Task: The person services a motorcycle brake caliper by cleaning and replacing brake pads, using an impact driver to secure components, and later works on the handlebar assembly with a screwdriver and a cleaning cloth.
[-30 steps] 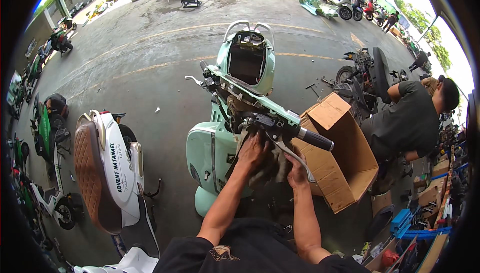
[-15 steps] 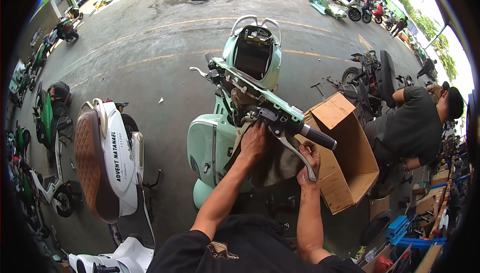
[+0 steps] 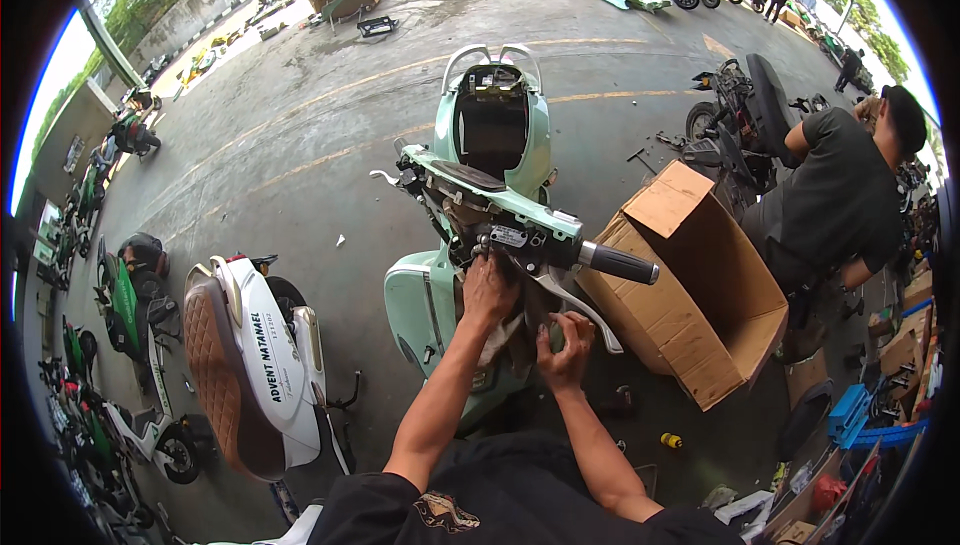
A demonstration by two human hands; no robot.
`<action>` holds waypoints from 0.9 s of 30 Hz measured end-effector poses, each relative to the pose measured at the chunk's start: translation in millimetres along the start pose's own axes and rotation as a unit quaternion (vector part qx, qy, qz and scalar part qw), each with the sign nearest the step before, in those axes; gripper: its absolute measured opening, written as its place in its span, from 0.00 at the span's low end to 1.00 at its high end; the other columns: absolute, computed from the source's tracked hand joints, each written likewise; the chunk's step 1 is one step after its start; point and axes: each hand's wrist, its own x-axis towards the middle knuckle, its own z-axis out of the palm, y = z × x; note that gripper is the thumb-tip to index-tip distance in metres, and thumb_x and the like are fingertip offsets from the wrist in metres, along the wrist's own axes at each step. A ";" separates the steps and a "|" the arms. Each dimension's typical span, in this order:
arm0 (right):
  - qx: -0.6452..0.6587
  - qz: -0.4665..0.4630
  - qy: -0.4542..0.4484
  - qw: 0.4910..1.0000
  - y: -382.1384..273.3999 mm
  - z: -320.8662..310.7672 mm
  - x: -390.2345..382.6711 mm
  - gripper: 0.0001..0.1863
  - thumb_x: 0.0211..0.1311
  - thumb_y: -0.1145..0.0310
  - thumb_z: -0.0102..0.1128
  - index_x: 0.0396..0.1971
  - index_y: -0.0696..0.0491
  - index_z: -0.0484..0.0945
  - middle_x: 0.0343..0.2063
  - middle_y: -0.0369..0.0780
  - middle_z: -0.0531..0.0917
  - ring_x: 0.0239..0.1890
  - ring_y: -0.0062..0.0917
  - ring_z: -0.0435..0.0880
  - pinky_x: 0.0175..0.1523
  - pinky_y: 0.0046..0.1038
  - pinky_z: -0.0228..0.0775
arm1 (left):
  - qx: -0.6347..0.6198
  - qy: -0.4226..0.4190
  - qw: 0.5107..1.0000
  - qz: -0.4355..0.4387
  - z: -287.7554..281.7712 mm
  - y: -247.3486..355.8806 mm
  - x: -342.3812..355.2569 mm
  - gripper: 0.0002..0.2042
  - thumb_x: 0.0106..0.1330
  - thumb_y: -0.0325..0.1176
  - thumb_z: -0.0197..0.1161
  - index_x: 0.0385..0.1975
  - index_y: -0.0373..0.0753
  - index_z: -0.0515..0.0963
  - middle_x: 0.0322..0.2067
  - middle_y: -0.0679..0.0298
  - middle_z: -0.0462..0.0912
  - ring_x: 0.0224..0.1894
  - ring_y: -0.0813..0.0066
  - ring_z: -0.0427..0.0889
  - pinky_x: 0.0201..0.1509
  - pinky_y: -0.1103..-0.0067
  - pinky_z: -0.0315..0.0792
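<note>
A mint-green scooter [image 3: 412, 307] stands before me, with its handlebar cover parted and cables showing. My left hand [image 3: 488, 290] reaches in beneath the brake fluid reservoir [image 3: 508, 235]; its fingertips are hidden among the parts. Below the silver brake lever [image 3: 575, 302], my right hand [image 3: 565, 350] is closed, fingers curled, on the edge of a brownish-grey cloth [image 3: 508, 341]. The cloth hangs bunched between both hands. To the right of them sticks out the black handlebar grip [image 3: 622, 263]. Past the handlebar, the scooter's front part [image 3: 538, 150] has a dark opening.
An open cardboard box [image 3: 640, 310] stands close on the right. Beyond it a person in dark clothes [image 3: 835, 195] bends beside a stripped motorcycle [image 3: 735, 130]. A white scooter with a brown quilted seat [image 3: 225, 375] is at left. A yellow-and-black item [image 3: 671, 440] lies on the floor.
My right hand has moved left, from beside the lever's end toward my left hand, and the cloth is now bunched, not spread. My left hand stays under the reservoir. The view has shifted.
</note>
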 end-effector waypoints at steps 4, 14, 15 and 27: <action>0.021 0.114 -0.022 0.993 16.7 6.2 -8.9 0.22 0.52 0.66 0.63 0.48 0.56 0.76 0.49 0.45 0.77 0.54 0.42 0.72 0.61 0.38 0.61 | -0.044 0.067 0.997 0.024 1.8 -10.4 0.0 0.18 0.53 0.35 0.62 0.43 0.34 0.74 0.38 0.46 0.77 0.41 0.45 0.77 0.42 0.60 0.70; 0.075 0.032 -0.119 0.990 -1.0 40.9 2.1 0.13 0.54 0.59 0.61 0.38 0.45 0.85 0.57 0.40 0.72 0.61 0.39 0.63 0.65 0.51 0.44 | -0.236 0.041 0.968 -0.078 -8.7 -95.9 -20.8 0.18 0.67 0.46 0.55 0.40 0.33 0.74 0.33 0.58 0.78 0.36 0.68 0.75 0.40 0.72 0.70; 0.145 0.049 -0.136 0.979 -13.4 40.5 -7.6 0.12 0.55 0.63 0.61 0.38 0.49 0.84 0.49 0.40 0.77 0.57 0.39 0.68 0.62 0.51 0.48 | -0.268 0.046 0.957 -0.105 -12.0 -112.8 -25.7 0.17 0.66 0.43 0.56 0.42 0.33 0.73 0.36 0.56 0.78 0.38 0.64 0.76 0.42 0.70 0.70; 0.333 0.367 -0.145 0.857 51.7 -4.7 17.2 0.14 0.49 0.69 0.63 0.33 0.57 0.70 0.25 0.44 0.80 0.28 0.39 0.81 0.35 0.34 0.71 | -0.245 0.042 0.964 -0.091 -28.4 -128.7 -36.6 0.18 0.59 0.20 0.60 0.51 0.31 0.73 0.47 0.47 0.76 0.51 0.48 0.75 0.55 0.62 0.70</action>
